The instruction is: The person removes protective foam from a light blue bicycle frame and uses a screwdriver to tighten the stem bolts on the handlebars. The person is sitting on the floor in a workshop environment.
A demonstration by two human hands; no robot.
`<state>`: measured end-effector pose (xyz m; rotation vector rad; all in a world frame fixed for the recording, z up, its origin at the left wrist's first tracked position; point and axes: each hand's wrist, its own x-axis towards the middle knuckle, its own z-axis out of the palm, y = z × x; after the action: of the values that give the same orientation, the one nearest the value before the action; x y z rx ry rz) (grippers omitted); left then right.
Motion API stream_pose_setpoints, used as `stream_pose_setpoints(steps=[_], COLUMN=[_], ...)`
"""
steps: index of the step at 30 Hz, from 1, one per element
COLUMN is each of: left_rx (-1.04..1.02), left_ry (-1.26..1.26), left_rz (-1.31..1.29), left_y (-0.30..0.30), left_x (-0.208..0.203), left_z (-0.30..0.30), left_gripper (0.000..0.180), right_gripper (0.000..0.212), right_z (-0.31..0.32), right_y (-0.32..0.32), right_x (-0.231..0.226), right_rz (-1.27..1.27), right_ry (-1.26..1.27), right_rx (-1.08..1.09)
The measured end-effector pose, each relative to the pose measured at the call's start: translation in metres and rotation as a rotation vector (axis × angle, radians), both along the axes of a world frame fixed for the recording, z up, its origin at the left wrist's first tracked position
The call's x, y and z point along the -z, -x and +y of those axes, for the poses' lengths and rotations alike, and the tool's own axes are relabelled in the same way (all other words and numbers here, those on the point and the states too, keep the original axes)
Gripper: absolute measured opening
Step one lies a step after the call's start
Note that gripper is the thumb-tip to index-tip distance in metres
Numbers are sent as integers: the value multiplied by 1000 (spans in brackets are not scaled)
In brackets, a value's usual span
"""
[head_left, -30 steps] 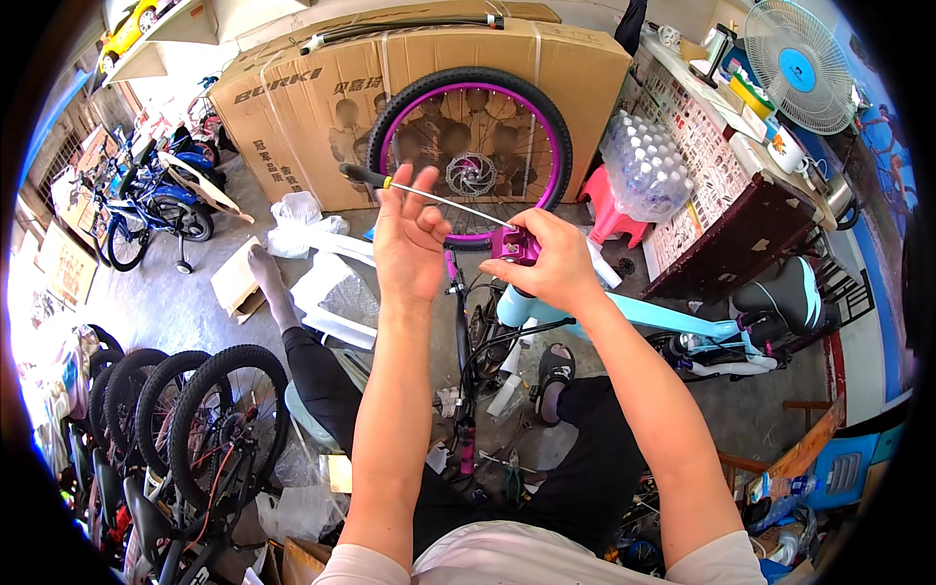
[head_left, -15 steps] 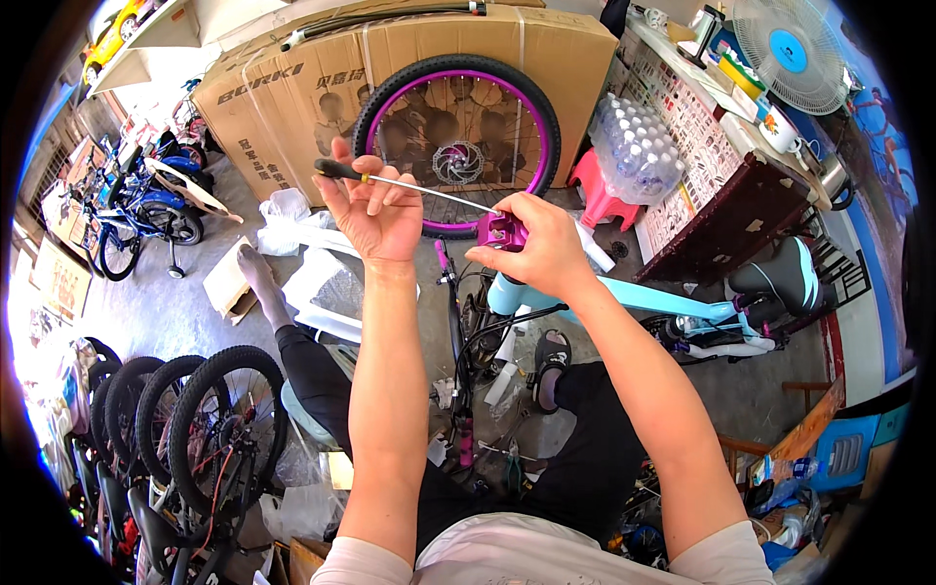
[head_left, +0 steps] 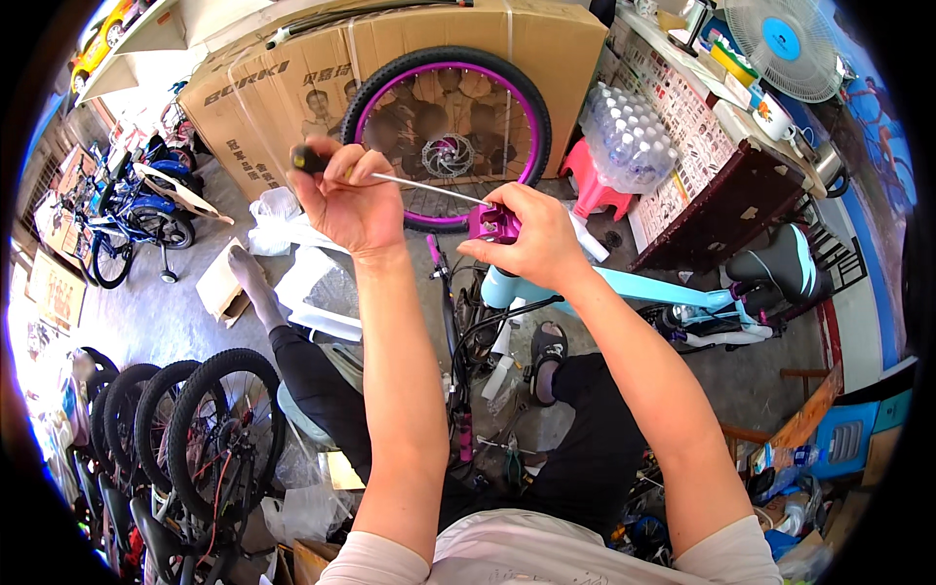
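Note:
My left hand is closed on a screwdriver by its black and yellow handle. The long metal shaft points right, and its tip meets a small purple metal part that looks like a bicycle handlebar stem. Thumb and fingers of my right hand grip that part from its right side. Just beneath is the front of a light blue bicycle frame, which reaches off to the right toward a black saddle. A black handlebar with purple ends hangs between my legs.
A black-tyred wheel with a purple rim leans on a large cardboard box. Several bicycles with black tyres crowd the near left. To the right are a pink stool bearing bottles, and a cabinet. Plastic wrapping lies on the floor.
My left hand has turned and its fingers have curled around the screwdriver handle. The shaft remains at the purple stem, held by my right hand. The whole view has shifted slightly.

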<state>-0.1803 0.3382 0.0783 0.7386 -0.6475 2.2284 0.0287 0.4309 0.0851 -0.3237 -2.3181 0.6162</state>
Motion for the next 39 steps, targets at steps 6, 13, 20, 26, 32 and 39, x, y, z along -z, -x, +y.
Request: stream_pose_setpoints(steps=[6,13,20,26,32,39], left_rx=[-1159,-2104,-386,-205,-500,-548], left_ry=[955,1752,1311,674,717,851], left_rz=[-188,969,757,393,397,346], left_y=[-28,-24,15,-32,-52,-52], left_x=[-34,-60,-87,-37,-6,-3], left_z=[-2,-65,-105,-52,-28,-20], left_gripper=[36,48,58,83,35,14], right_gripper=[53,52,53,53,53,54], right_z=[-2,2,2,1,0,0], right_y=[2,-1,-2,1,1,1], right_x=[-1,2,-2,3,1,0], right_rz=[-12,6,-13,2,-1,-10], right_ry=[26,-16,-7,-22,-1,-14], right_rx=[-3,3,3,6,5,11])
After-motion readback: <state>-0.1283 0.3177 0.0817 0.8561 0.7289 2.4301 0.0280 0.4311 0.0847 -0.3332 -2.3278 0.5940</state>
